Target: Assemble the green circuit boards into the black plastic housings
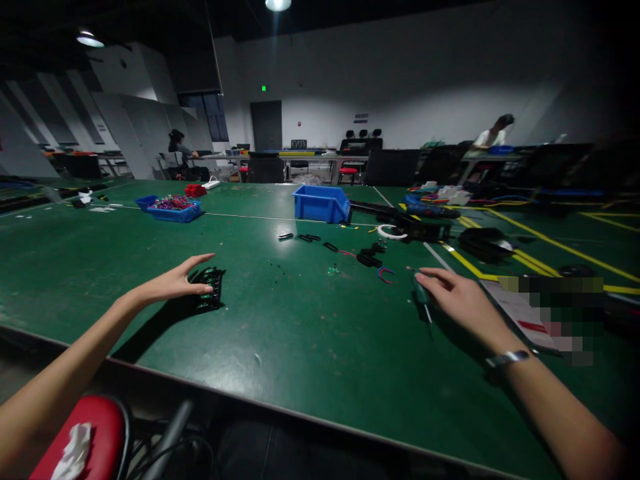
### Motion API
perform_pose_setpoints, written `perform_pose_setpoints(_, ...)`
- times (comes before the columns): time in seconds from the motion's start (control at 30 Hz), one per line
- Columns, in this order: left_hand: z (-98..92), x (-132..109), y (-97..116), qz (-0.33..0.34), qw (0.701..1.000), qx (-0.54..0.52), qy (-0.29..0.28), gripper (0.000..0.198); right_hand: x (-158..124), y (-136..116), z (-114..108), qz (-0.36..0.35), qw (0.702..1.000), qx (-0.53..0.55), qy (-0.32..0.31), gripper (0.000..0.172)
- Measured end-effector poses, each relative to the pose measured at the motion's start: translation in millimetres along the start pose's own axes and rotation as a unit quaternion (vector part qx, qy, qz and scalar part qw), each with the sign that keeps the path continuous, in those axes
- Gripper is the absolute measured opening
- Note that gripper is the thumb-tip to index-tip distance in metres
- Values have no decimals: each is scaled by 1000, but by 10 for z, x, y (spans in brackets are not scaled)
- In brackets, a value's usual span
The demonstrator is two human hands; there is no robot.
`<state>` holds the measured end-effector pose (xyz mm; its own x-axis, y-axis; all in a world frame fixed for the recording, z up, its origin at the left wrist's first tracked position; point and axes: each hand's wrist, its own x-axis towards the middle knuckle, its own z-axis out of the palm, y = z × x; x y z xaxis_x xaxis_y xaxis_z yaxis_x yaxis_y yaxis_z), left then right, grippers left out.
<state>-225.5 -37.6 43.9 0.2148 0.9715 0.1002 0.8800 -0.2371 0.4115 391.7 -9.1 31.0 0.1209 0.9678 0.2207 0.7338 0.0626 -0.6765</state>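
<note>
My left hand (pixel 175 281) is at the left of the green table, thumb and index finger spread apart, beside a black part with green circuit pieces (pixel 213 289). Its fingers reach the part's left edge; whether they touch it I cannot tell. On the right, my right hand (pixel 453 297) is closed on a screwdriver (pixel 423 293) with a dark teal handle, its metal shaft slanting down toward the table edge. Between the hands lie small black frames (pixel 330 247), a black part with wires (pixel 369 257) and tiny green pieces (pixel 333 270).
A blue bin (pixel 321 204) stands at the back middle. Farther left, a blue tray (pixel 175 213) holds small coloured parts. Behind my right hand are a power drill (pixel 430 209), a white ring (pixel 391 232) and a paper sheet (pixel 520 317). Two people sit far off.
</note>
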Motion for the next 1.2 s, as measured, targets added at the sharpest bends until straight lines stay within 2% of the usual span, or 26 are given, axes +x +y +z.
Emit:
perform_pose_setpoints(0.17,-7,-212,120,48,996,44,-54,104,-30,-9,2,9,1000,2,22,57)
perform_pose_setpoints(0.43,11,-94,69,47,986,132,-91,120,-105,-101,59,10,1000,29,-1,58)
perform_pose_setpoints(0.67,14,-94,115,42,984,138,-108,118,-113,-96,27,37,998,41,-2,61)
perform_pose_setpoints(1.2,12,-89,210,48,986,130,-97,111,-105,-48,3,32,999,30,8,59)
